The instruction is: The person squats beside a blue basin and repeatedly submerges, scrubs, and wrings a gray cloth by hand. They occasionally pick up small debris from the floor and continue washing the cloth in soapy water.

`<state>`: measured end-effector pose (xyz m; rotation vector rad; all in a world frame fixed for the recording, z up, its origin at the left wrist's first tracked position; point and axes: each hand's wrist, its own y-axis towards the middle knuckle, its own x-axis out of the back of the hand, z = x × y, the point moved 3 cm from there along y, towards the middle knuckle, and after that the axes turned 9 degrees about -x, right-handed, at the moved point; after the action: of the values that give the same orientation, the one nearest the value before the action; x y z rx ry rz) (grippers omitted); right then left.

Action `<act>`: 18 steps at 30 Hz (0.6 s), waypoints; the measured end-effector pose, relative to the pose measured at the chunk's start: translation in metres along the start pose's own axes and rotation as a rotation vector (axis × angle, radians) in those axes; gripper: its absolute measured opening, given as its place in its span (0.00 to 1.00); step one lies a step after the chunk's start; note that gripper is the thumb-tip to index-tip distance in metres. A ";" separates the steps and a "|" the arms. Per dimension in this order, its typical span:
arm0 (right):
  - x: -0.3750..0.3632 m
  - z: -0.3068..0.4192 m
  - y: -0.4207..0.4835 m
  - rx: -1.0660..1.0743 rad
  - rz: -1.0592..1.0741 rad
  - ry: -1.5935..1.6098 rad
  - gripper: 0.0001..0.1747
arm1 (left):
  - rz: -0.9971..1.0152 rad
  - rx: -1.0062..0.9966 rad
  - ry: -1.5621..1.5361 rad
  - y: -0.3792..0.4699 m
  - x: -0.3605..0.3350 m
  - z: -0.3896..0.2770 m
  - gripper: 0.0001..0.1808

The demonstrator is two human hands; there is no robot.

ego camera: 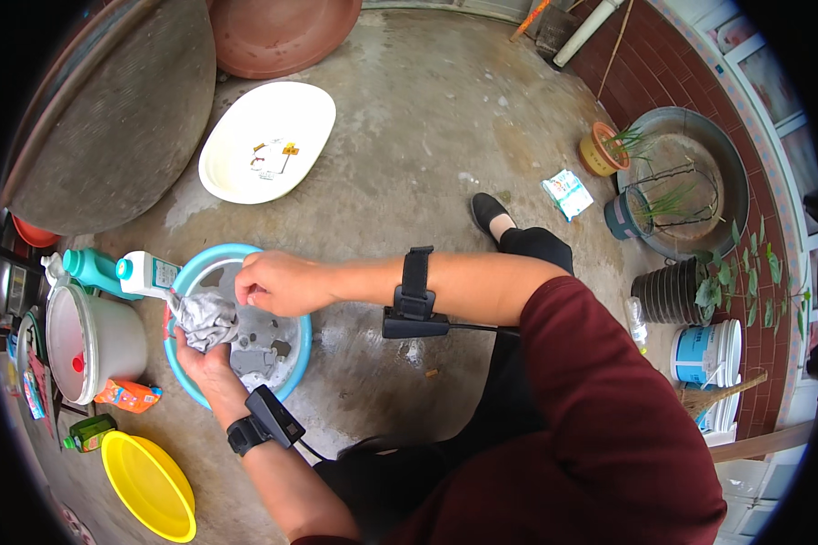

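Note:
A wet, bunched light-grey cloth (206, 321) rests in my left hand (208, 364), which is turned palm up at the near-left side of a blue basin (306, 334). Soapy water with patches of white foam (262, 351) fills the basin below. Over the basin, just right of the cloth, is my right hand (273, 283). Its fingers are curled in, and I see nothing between them; it appears apart from the cloth. Something reddish shows at the basin's left rim, mostly hidden behind the cloth and my left hand.
Beside the basin stand a white bottle (148, 274), a teal bottle (97, 271) and a white bucket (119, 340). An orange pouch (131, 396), green bottle (92, 432) and yellow basin (148, 487) lie nearer. Beyond is a white oval basin (235, 163); potted plants (603, 150) stand right.

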<state>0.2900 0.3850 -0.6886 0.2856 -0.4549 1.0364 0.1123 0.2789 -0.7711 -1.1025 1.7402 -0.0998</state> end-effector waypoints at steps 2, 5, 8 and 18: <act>0.034 -0.004 0.005 -0.132 0.073 -0.011 0.04 | -0.096 -0.022 -0.016 0.007 0.004 -0.004 0.18; 0.119 -0.009 0.000 -0.211 0.077 -0.069 0.07 | -0.149 -0.070 -0.049 0.023 0.010 -0.005 0.19; 0.235 -0.016 -0.022 -0.212 0.043 -0.241 0.09 | -0.197 -0.111 0.051 0.033 0.017 0.002 0.23; 0.649 -0.204 -0.132 -0.890 -0.602 -0.635 0.10 | -0.410 -0.166 0.162 0.037 0.014 0.035 0.22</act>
<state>0.7299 0.9024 -0.5499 -0.0689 -1.2580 0.0696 0.1164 0.3045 -0.8170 -1.6018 1.6619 -0.3099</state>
